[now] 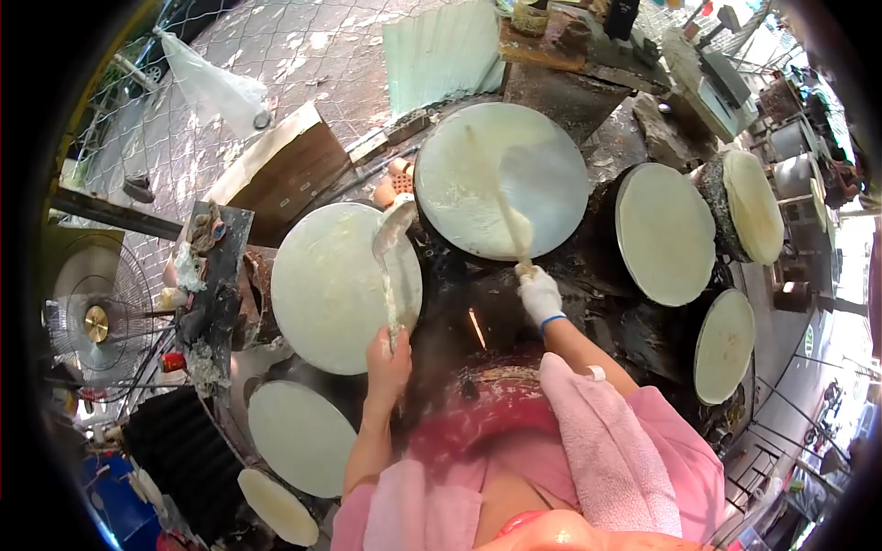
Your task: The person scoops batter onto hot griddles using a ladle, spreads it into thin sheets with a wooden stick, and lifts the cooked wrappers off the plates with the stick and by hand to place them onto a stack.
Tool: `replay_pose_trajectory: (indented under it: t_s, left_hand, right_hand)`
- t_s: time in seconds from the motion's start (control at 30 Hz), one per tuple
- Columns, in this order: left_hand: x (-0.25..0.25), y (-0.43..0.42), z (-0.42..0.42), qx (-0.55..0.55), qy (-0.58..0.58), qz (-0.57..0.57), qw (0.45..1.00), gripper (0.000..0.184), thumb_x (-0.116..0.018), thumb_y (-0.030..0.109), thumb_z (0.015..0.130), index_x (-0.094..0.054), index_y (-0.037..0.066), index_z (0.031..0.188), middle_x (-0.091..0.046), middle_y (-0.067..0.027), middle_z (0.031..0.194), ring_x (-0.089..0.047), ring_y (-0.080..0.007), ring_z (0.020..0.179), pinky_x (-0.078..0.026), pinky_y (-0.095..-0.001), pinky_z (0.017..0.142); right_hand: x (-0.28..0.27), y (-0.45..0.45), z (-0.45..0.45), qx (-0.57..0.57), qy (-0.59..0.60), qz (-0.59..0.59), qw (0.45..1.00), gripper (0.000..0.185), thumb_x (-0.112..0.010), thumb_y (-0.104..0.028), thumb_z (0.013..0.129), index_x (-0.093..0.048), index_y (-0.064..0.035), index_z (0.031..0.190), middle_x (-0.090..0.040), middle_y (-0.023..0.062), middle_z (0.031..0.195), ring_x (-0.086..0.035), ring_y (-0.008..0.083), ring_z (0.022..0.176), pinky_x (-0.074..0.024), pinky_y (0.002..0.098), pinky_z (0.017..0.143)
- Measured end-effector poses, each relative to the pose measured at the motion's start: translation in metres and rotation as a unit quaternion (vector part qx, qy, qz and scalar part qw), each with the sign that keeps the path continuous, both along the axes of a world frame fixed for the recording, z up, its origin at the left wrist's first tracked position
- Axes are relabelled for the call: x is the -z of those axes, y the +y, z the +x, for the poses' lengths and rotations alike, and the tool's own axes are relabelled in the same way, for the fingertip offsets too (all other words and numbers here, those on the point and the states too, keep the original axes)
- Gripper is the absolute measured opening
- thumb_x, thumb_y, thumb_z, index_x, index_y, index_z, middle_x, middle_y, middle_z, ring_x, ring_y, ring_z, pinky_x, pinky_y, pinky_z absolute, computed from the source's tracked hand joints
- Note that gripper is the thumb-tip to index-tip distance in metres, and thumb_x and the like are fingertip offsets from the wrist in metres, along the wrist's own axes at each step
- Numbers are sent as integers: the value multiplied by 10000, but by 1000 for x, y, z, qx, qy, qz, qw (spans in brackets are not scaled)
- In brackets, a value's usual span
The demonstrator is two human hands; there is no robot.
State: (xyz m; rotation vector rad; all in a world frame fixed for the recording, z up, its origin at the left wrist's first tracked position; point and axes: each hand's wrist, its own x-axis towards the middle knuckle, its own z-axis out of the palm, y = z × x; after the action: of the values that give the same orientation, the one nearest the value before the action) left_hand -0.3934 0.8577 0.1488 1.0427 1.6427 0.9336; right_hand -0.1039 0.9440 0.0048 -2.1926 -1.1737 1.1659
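My left hand (390, 365), bare, is closed around the handle of a ladle (385, 275). The ladle is coated with pale batter, and its bowl end is above the right edge of a round, batter-covered griddle (322, 285). In a white glove, my right hand (540, 296) grips a batter-smeared spreader (517, 230), which lies across the large round griddle (441, 197) in front of me. Pale batter covers the left part of that griddle, while grey surface shows on its right. How the spreader's far end is shaped is hard to make out.
More round, pale-topped griddles stand around me, including ones at the right (666, 234) and lower left (301, 439). A cardboard piece (285, 174) leans near the wire fence. A fan (96, 323) stands at the left. Glowing fire (477, 328) shows below my hands.
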Motion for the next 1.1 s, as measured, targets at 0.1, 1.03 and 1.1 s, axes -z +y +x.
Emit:
replay_pose_trajectory:
  t_s: [0.1,1.03,1.1]
  left_hand:
    - [20,-9,3,19,5,-5,1000,174,-573,172,975,-557,26,882,-474,25,632,-424,-46,552,-339,-241,480]
    - [-51,79,231,19,-33,12,999,111,-550,148,1001,-538,41,1027,-462,52,675,-399,-18,520,-307,-187,444]
    - [-40,84,232,34,-19,22,999,109,-550,146,1001,-536,40,1025,-464,48,679,-404,-18,531,-306,-188,446]
  right_hand:
    - [-26,6,7,66,101,-54,991,434,-536,-477,967,-653,-62,1015,-613,57,637,-574,150,543,-436,336,503]
    - [-37,34,196,-265,-72,-24,961,541,-446,-507,973,-529,-111,1332,-673,251,915,-647,436,887,-483,536,772]
    - [-16,42,208,-221,-98,3,970,583,-468,-460,975,-373,-159,1465,-673,261,936,-653,438,874,-488,539,777]
